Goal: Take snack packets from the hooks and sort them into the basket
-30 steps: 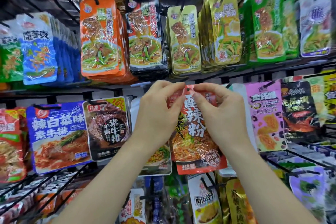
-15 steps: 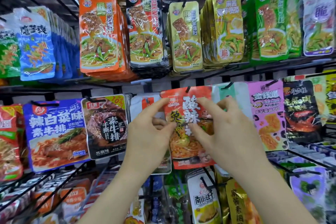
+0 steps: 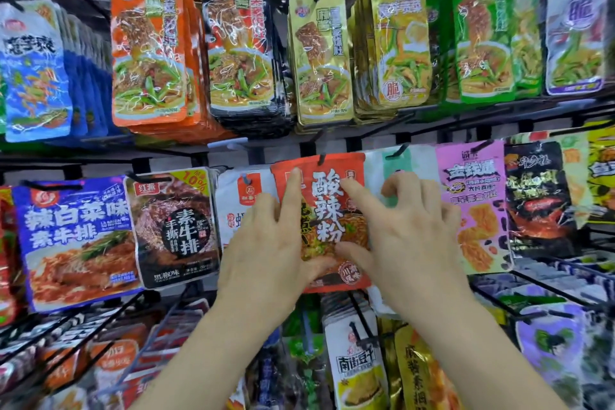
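hanging at centre of frame on hook: red packet, not yet off. left hand and right hand both unclenched, fingers straight, pressed on its face, likely steadying it to slide forward. basket out of view.

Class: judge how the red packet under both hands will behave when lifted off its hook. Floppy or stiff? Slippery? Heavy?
Probably floppy: the red packet is a thin flat pouch hanging from its hook by one hole. Possibly slippery: its film looks glossy, so the left hand and right hand, fingers laid flat, could slide. Likely light: that thin hook bears it.
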The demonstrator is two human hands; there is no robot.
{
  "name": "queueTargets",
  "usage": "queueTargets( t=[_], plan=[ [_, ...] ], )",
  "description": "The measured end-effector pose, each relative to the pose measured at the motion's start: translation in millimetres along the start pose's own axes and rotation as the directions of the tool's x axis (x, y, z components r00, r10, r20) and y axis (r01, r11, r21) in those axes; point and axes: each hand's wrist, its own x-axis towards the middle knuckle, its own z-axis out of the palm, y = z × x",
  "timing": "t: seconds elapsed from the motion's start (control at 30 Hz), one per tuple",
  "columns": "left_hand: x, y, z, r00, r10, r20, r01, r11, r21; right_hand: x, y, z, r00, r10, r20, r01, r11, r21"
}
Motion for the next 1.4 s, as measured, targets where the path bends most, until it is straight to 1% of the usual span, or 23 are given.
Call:
queueTargets(
  t=[0.03, 0.1, 0.13, 0.2, 0.27, 0.3, 0.4, 0.53, 0.7, 0.8, 0.97, 1.1, 1.17, 1.27, 1.33, 1.4],
  plan=[
    [0.8, -0.4, 1.7, 0.999, 0.003, -0.035, -0.001, 0.999, 0.045, -1.4, 4.0, 1.0, 1.000, 0.004, -0.011, -0.005, 1.000, -0.008],
    [0.2, -1.0, 5.0, 0.988, 0.013, -0.156, 0.001, 0.996, 0.093, -4.9, 16.5, 3.0, 0.998, 0.024, -0.050, -0.024, 1.000, -0.001],
    [-1.3, 0.1, 7.8, 0.979, 0.037, -0.203, -0.014, 0.994, 0.112, -7.0, 23.8, 4.0, 0.997, 0.037, -0.063, -0.036, 0.999, 0.009],
    [-5.0, 4.5, 11.2, 0.961, 0.139, -0.238, -0.105, 0.983, 0.151, -10.0, 38.1, 6.9, 0.996, 0.041, -0.083, -0.037, 0.998, 0.046],
    [-6.4, 10.4, 12.9, 0.949, 0.234, -0.210, -0.196, 0.963, 0.187, -11.3, 49.4, 12.5, 0.997, 0.027, -0.077, -0.021, 0.997, 0.072],
    [-5.6, 12.2, 13.5, 0.948, 0.253, -0.191, -0.214, 0.955, 0.204, -11.5, 53.0, 15.7, 0.997, 0.019, -0.075, -0.014, 0.998, 0.068],
    [-2.6, 15.5, 16.1, 0.964, 0.222, -0.146, -0.185, 0.955, 0.232, -10.1, 56.6, 25.9, 0.998, 0.020, -0.067, -0.019, 1.000, 0.010],
    [-0.7, 12.8, 21.7, 0.973, 0.191, -0.132, -0.151, 0.953, 0.264, -8.7, 54.5, 40.5, 0.999, 0.029, -0.036, -0.028, 0.999, 0.032],
    [10.9, 9.0, 22.4, 0.983, 0.173, -0.062, -0.145, 0.938, 0.316, -4.0, 57.4, 45.7, 1.000, 0.009, 0.003, -0.009, 1.000, 0.028],
    [10.9, 9.3, 21.6, 0.986, 0.161, -0.049, -0.138, 0.940, 0.312, -6.1, 61.7, 39.4, 1.000, -0.015, -0.010, 0.016, 0.998, 0.053],
    [0.7, 12.7, 18.6, 0.980, 0.172, -0.096, -0.150, 0.967, 0.205, -19.9, 65.8, 30.5, 0.994, -0.062, -0.086, 0.077, 0.982, 0.171],
    [-9.2, 12.8, 14.0, 0.962, 0.218, -0.164, -0.203, 0.974, 0.103, -29.6, 66.0, 22.1, 0.991, -0.033, -0.131, 0.071, 0.952, 0.297],
    [-13.3, 8.8, 14.4, 0.954, 0.241, -0.178, -0.235, 0.971, 0.053, -33.9, 63.4, 14.6, 0.991, -0.006, -0.133, 0.050, 0.943, 0.328],
    [-20.5, 0.4, 17.8, 0.934, 0.271, -0.233, -0.291, 0.955, -0.057, -44.2, 54.0, 2.1, 0.992, 0.035, -0.118, 0.006, 0.946, 0.324],
    [-28.9, -3.6, 20.4, 0.910, 0.300, -0.285, -0.351, 0.925, -0.147, -55.1, 45.4, -8.4, 0.992, 0.082, -0.097, -0.046, 0.942, 0.332],
    [-41.2, -3.7, 22.2, 0.880, 0.334, -0.339, -0.426, 0.869, -0.251, -66.1, 34.5, -21.4, 0.986, 0.150, -0.069, -0.118, 0.933, 0.340]
  ],
)
